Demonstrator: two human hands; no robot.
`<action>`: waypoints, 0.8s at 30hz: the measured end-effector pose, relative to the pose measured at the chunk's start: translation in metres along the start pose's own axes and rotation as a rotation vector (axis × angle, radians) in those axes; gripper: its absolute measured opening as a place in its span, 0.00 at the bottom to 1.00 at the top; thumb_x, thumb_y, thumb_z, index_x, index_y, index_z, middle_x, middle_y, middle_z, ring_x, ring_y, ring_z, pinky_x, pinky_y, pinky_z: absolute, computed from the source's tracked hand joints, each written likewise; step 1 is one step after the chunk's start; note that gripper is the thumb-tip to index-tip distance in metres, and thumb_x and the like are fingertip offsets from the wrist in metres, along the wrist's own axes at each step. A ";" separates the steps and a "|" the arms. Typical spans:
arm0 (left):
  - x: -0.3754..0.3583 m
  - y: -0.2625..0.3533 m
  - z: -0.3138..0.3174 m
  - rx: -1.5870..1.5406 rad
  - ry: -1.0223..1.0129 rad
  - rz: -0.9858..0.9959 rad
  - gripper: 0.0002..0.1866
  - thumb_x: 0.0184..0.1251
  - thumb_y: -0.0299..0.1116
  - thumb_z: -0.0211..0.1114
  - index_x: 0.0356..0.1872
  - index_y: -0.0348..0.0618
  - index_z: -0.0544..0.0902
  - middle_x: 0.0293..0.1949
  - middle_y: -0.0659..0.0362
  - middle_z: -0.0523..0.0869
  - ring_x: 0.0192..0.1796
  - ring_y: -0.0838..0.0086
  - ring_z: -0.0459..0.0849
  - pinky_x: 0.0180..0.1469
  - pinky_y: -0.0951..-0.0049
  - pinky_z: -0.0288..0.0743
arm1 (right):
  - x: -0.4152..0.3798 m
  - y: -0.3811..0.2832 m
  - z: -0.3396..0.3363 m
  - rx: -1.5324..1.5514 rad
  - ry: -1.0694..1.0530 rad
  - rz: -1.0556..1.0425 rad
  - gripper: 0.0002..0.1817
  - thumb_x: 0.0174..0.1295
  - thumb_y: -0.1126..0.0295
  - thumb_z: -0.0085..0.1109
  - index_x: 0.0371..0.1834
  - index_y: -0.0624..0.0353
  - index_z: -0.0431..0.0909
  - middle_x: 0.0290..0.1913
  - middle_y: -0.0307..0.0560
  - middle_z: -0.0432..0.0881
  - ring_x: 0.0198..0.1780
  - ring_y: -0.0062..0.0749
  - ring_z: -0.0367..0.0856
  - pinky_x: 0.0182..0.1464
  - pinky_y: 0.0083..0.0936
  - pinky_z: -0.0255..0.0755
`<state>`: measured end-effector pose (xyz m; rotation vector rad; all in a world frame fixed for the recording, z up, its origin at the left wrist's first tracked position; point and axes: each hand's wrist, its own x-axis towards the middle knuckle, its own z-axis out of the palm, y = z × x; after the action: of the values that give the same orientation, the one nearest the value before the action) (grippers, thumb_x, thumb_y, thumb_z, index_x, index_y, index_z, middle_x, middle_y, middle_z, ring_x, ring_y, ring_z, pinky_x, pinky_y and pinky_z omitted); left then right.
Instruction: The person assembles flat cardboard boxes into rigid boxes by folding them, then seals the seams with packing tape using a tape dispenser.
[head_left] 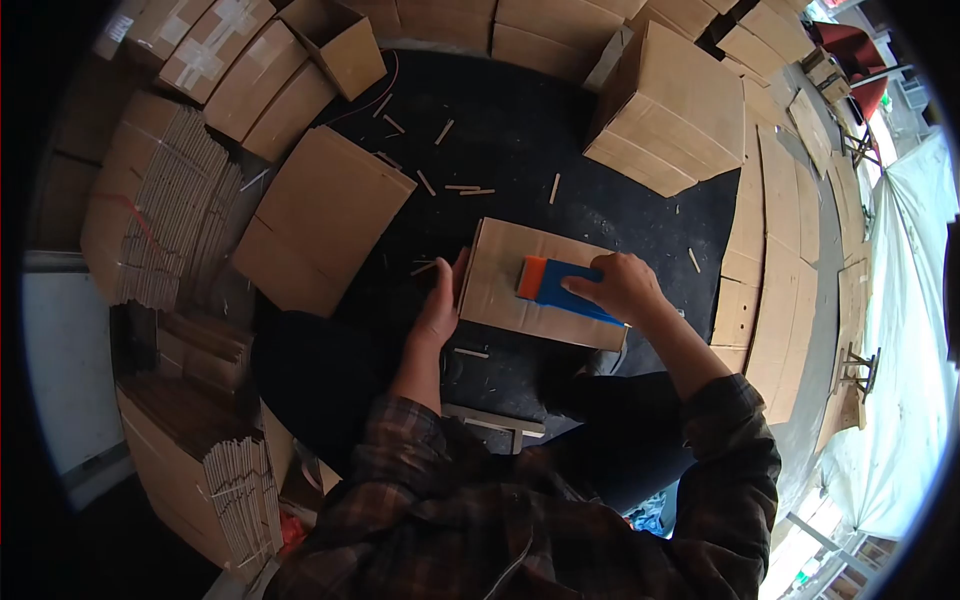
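In front of me lies a closed cardboard box (493,293), its top face turned up. My left hand (440,305) rests against the box's left end, thumb raised and the fingers straight along the side, partly hidden. My right hand (625,287) is closed around a flat blue tool with an orange end (572,289). That tool lies over the right half of the box top, its orange end pointing left. What kind of tool it is, I cannot make out.
Short wooden strips (470,190) are scattered on the dark floor mat (500,110). A cardboard box (325,215) stands at left and a larger carton (670,110) at back right. Bundles of flattened cardboard (160,205) are stacked left; cardboard sheets (785,290) line the right.
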<state>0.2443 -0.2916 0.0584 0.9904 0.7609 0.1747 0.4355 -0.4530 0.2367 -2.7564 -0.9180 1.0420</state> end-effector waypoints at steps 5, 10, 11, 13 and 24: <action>0.011 0.001 -0.018 -0.113 0.005 -0.149 0.43 0.73 0.68 0.32 0.76 0.44 0.52 0.77 0.57 0.54 0.77 0.69 0.52 0.75 0.70 0.46 | -0.003 -0.004 -0.010 -0.018 -0.080 0.017 0.31 0.58 0.39 0.61 0.42 0.61 0.86 0.36 0.52 0.86 0.39 0.38 0.87 0.42 0.31 0.79; -0.036 0.059 0.040 1.322 0.094 0.669 0.56 0.59 0.71 0.56 0.77 0.43 0.44 0.79 0.54 0.44 0.80 0.64 0.43 0.77 0.50 0.39 | 0.009 0.009 -0.002 0.013 -0.065 -0.012 0.32 0.55 0.36 0.60 0.36 0.60 0.87 0.32 0.50 0.86 0.38 0.43 0.87 0.45 0.36 0.78; -0.038 0.056 0.044 1.325 0.082 0.670 0.56 0.59 0.71 0.56 0.77 0.43 0.44 0.79 0.54 0.44 0.80 0.64 0.43 0.77 0.50 0.39 | 0.008 0.010 -0.001 0.011 -0.081 -0.021 0.33 0.55 0.36 0.60 0.37 0.60 0.87 0.33 0.50 0.87 0.39 0.43 0.87 0.45 0.37 0.78; -0.043 0.050 0.051 1.718 -0.099 0.555 0.63 0.48 0.67 0.68 0.77 0.44 0.43 0.79 0.55 0.42 0.80 0.64 0.43 0.76 0.43 0.40 | 0.004 0.011 0.003 0.025 -0.065 -0.037 0.33 0.55 0.36 0.60 0.37 0.60 0.87 0.33 0.51 0.86 0.39 0.44 0.87 0.45 0.37 0.78; -0.038 0.042 0.048 1.681 -0.074 0.645 0.63 0.43 0.69 0.66 0.77 0.46 0.48 0.79 0.58 0.45 0.80 0.64 0.43 0.75 0.42 0.41 | -0.063 0.129 -0.037 0.200 -0.020 -0.104 0.29 0.57 0.41 0.62 0.34 0.62 0.86 0.29 0.56 0.84 0.34 0.47 0.85 0.41 0.38 0.78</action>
<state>0.2561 -0.3187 0.1259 2.8149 0.3582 0.0066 0.4872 -0.5881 0.2693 -2.5129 -0.8952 1.0820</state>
